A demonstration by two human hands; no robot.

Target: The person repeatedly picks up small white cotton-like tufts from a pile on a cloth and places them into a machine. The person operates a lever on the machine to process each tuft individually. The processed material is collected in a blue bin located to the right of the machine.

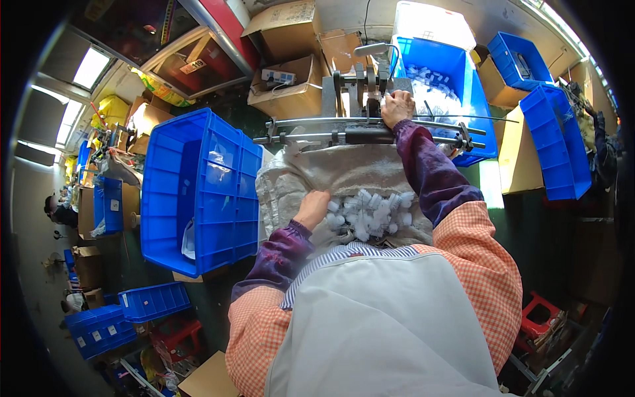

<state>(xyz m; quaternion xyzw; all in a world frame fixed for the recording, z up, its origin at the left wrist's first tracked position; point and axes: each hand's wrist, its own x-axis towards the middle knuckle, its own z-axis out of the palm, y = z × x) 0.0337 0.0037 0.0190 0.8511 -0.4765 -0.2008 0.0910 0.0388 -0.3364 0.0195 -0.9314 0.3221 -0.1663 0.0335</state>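
Plastic pieces (370, 215): lying heaped mid-frame, pointing every which way, just right of the nearer left hand (313, 210); reaching upper-center machine (372, 83) with right hand (398, 108); can't tell about fingers clamping anything.

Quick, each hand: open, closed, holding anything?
Left hand: curled beside translucent white plastic pieces; grip can't be told.
Right hand: curled at grey metal machine; grip can't be told.

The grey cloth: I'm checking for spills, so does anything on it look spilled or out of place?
Nothing stands out. The white pieces lie gathered in a loose heap on the grey cloth, beside the left hand. The cloth is creased, which seems ordinary.
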